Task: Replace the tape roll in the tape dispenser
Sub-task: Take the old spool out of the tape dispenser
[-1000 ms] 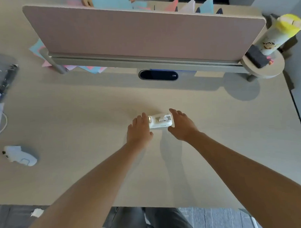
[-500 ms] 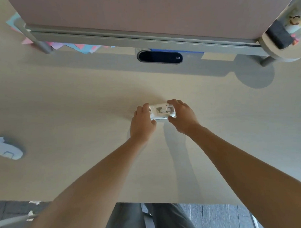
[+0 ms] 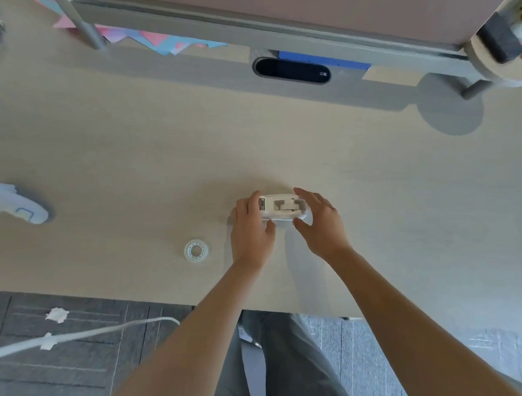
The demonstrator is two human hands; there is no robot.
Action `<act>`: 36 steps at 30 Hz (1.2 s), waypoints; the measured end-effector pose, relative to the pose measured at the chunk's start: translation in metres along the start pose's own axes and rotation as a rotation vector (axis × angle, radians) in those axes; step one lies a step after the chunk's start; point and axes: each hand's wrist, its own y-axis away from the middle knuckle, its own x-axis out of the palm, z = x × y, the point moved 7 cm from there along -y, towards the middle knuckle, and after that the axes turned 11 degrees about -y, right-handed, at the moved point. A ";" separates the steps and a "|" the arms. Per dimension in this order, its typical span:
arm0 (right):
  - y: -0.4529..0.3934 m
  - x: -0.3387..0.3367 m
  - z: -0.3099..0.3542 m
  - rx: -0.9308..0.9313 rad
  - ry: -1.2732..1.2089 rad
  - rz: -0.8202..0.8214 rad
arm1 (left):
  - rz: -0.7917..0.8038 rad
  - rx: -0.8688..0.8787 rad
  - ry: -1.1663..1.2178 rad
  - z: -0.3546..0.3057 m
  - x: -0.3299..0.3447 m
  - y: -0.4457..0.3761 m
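A small white tape dispenser (image 3: 282,207) rests on the pale wooden desk (image 3: 134,160), seen from above. My left hand (image 3: 250,227) grips its left end, fingers over the top and thumb at the near side. My right hand (image 3: 321,222) clasps its right end, fingers at the far side and thumb at the near side. A clear tape roll (image 3: 197,251) lies flat on the desk to the left of my left hand, apart from it.
A second white dispenser (image 3: 19,206) lies at the desk's left edge. A pink divider panel (image 3: 336,8) with a grey rail stands at the back, coloured paper (image 3: 159,43) under it. A black oval grommet (image 3: 292,70) sits mid-back. The desk's near edge runs just below the roll.
The camera has tilted down, so the roll and the floor have come into sight. Both hands have closed tighter around the dispenser, which stays on the desk.
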 end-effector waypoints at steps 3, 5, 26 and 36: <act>0.026 0.015 -0.005 -0.028 -0.041 -0.015 | -0.045 0.096 0.002 0.015 0.001 0.019; 0.039 0.023 -0.007 -0.051 -0.099 -0.031 | -0.063 0.139 0.014 0.025 0.002 0.029; 0.084 0.066 -0.042 -0.274 -0.393 -0.295 | -0.304 0.335 -0.005 0.060 0.023 0.068; 0.095 0.062 -0.038 -0.474 -0.279 -0.455 | -0.461 0.431 -0.261 0.052 0.036 0.101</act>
